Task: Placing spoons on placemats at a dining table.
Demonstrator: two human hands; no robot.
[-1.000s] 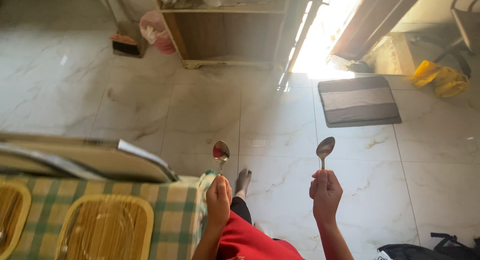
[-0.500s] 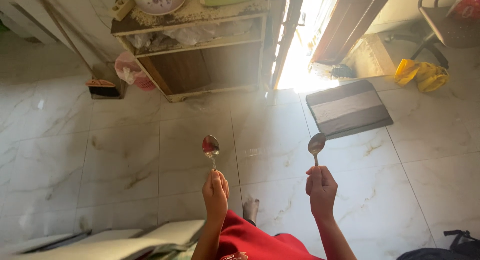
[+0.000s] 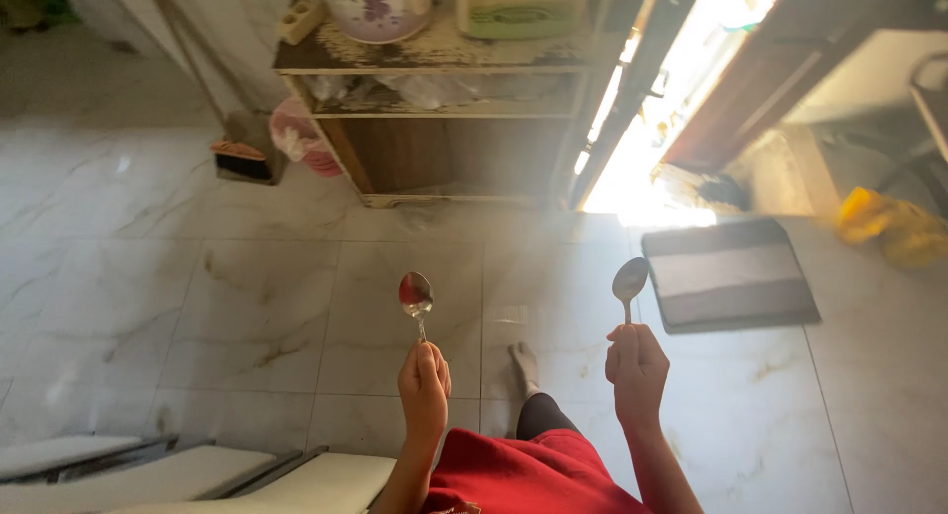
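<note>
**Both grips closed, a spoon upright in each fist**

Fists closed tight, the left hand (image 3: 425, 381) grips the handle of a steel spoon (image 3: 416, 295) and the right hand (image 3: 637, 368) grips a second spoon (image 3: 629, 278), each grip wrapped fully round the stem with only the bowl and a short neck showing above the fingers. Both spoons stand upright, well apart, held out over the marble floor (image 3: 247, 307) above a red-clothed lap (image 3: 523, 474) and one bare foot (image 3: 524, 366). Ahead stand a worn wooden shelf unit (image 3: 444, 129) and a grey striped doormat (image 3: 731, 277) by the sunlit doorway. By appearance, the spoons are being held up side by side for display; any further handling would call for a steady wrist and unchanged hold.
</note>
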